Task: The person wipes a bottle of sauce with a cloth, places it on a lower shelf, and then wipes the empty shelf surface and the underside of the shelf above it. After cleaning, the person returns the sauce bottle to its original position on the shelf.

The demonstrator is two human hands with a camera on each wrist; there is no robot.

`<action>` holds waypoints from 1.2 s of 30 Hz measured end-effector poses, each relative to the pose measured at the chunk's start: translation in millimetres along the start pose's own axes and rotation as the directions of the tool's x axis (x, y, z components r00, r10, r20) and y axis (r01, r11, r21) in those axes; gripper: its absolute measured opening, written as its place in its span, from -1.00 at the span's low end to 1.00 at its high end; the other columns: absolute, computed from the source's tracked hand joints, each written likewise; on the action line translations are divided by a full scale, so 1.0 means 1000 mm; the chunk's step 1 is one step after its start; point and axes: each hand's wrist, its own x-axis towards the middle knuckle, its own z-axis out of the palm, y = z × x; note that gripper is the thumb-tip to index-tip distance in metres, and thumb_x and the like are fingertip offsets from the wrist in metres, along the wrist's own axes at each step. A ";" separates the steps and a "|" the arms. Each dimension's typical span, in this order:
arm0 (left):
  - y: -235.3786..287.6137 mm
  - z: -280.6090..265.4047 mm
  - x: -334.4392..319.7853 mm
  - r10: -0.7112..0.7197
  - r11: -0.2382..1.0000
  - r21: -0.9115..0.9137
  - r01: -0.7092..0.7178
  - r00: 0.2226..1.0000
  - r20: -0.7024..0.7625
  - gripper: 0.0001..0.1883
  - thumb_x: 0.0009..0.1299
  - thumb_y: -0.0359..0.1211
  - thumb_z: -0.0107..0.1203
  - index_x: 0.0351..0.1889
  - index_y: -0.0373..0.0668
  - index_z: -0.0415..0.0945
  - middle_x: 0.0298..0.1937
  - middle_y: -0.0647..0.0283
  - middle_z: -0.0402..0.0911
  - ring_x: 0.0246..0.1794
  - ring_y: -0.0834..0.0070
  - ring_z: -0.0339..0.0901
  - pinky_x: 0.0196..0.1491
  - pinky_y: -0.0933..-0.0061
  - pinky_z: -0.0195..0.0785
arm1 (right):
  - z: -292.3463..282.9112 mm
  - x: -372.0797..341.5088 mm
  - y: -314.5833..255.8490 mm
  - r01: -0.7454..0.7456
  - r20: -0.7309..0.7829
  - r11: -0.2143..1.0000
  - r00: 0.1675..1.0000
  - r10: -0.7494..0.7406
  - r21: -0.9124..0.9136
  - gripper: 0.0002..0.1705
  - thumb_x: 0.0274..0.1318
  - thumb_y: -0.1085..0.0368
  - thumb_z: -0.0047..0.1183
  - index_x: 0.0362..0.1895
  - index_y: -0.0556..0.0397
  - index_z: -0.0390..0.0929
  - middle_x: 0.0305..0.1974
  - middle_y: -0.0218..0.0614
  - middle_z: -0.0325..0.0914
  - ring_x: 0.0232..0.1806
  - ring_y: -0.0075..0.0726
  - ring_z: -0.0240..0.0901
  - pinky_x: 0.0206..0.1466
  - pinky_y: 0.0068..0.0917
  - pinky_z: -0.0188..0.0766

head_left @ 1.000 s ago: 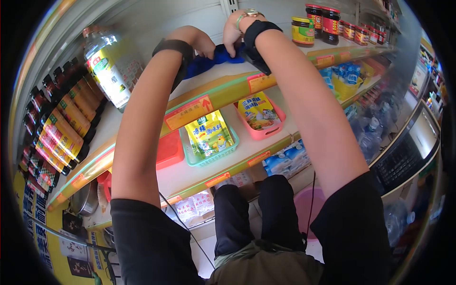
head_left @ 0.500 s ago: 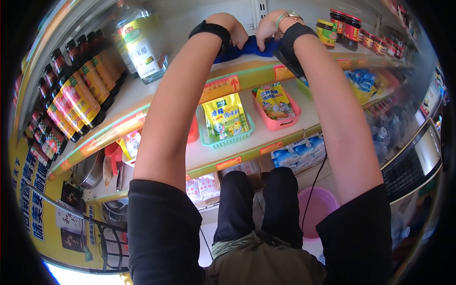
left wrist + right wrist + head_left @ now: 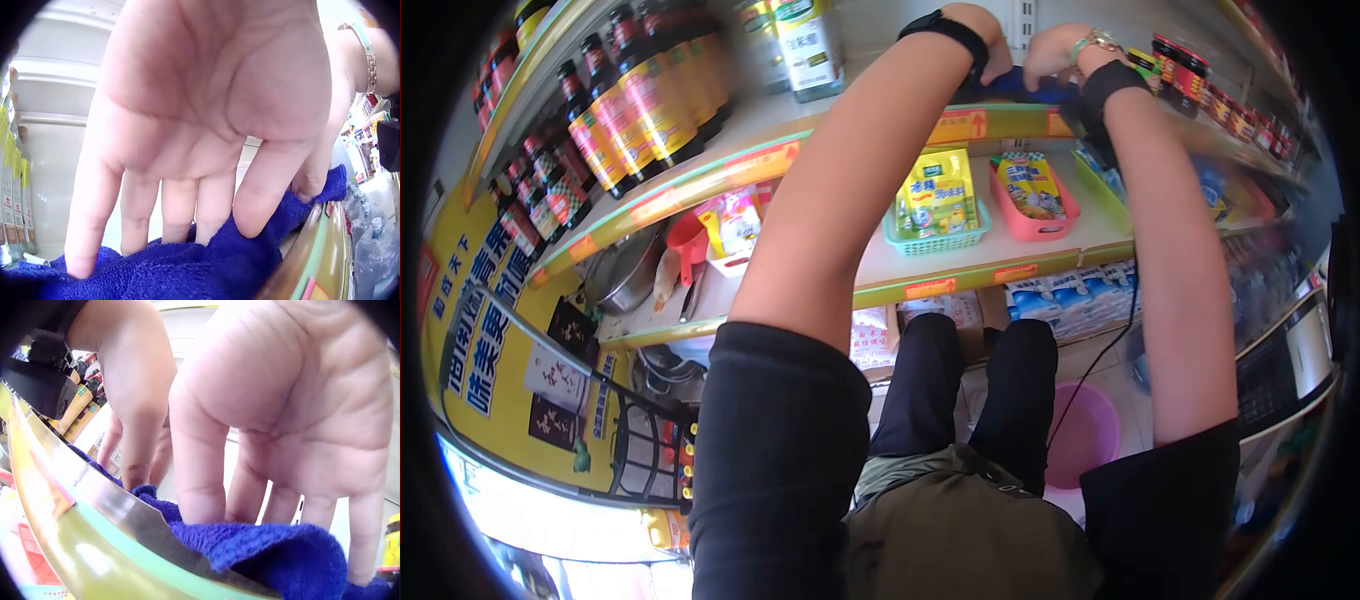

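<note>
A blue terry cloth (image 3: 1022,88) lies on the upper shelf, along its front edge. My left hand (image 3: 992,55) is on the left part of it. In the left wrist view the fingers of that hand point down, fairly straight, with fingertips against the bunched cloth and the thumb on its near side. Close by to the right, my right hand (image 3: 1052,58) also touches the cloth. Its fingers reach down straight in the right wrist view, their tips partly hidden behind a raised fold of the cloth (image 3: 269,550).
Dark sauce bottles (image 3: 650,100) and clear vinegar bottles (image 3: 808,50) stand left on this shelf; jars (image 3: 1180,75) stand right. Below, a green basket (image 3: 940,240) and a pink basket (image 3: 1040,228) hold seasoning bags. A pink basin (image 3: 1085,430) is on the floor.
The head view has swung left, so shelf, bottles and hands appear farther right. Both hands stay on the cloth, at about the same stretch of shelf.
</note>
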 end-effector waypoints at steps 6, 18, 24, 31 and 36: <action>-0.006 0.007 0.005 0.193 0.980 0.062 -0.191 0.981 -0.016 -0.72 0.13 -0.21 0.05 -0.22 -0.07 0.58 -0.12 0.19 0.57 -0.16 0.33 0.51 -0.03 0.33 0.30 | 0.004 0.008 -0.001 0.047 -0.047 0.999 0.998 -0.048 -0.026 -0.49 -0.18 0.27 0.11 -0.02 0.11 0.41 -0.21 -0.08 0.48 -0.33 -0.11 0.50 -0.42 -0.27 0.60; -0.008 -0.004 0.006 0.006 0.988 0.141 0.060 0.905 -0.425 -0.76 0.10 -0.26 0.09 -0.30 -0.10 0.60 -0.21 0.17 0.60 -0.26 0.28 0.55 -0.15 0.34 0.36 | 0.005 0.056 0.003 0.281 0.023 0.937 0.956 -0.292 0.208 -0.81 -0.19 0.40 0.08 -0.37 0.14 0.46 -0.52 -0.34 0.47 -0.53 -0.41 0.45 -0.54 -0.40 0.44; -0.014 -0.002 -0.010 -0.133 0.970 0.166 0.177 0.960 -0.248 -0.70 0.01 -0.28 0.21 -0.26 -0.10 0.61 -0.16 0.14 0.58 -0.19 0.27 0.55 -0.16 0.24 0.39 | 0.004 0.084 0.011 0.236 0.096 0.825 0.940 -0.328 0.513 -0.96 -0.17 0.48 0.02 -0.56 0.13 0.43 -0.60 -0.38 0.39 -0.58 -0.47 0.38 -0.52 -0.14 0.44; -0.006 -0.027 0.020 -0.359 0.932 -0.133 0.336 0.907 -0.219 -0.57 0.03 -0.22 0.21 -0.10 -0.10 0.54 -0.04 0.09 0.52 -0.09 0.22 0.50 -0.08 0.21 0.35 | -0.003 0.086 0.000 0.209 0.178 0.890 0.937 -0.301 0.406 -0.77 -0.12 0.41 0.08 -0.29 0.21 0.44 -0.23 -0.12 0.37 -0.13 -0.09 0.33 -0.05 0.27 0.22; -0.032 -0.015 0.051 -0.315 0.949 -0.032 0.313 0.942 -0.113 -0.53 0.04 -0.21 0.21 -0.05 -0.11 0.50 0.00 0.08 0.49 -0.05 0.21 0.48 -0.05 0.20 0.33 | -0.013 0.099 0.006 0.147 0.285 0.880 0.911 -0.299 0.452 -0.55 -0.11 0.40 0.12 -0.04 0.19 0.40 0.14 0.02 0.19 0.21 0.20 0.07 -0.03 0.25 0.19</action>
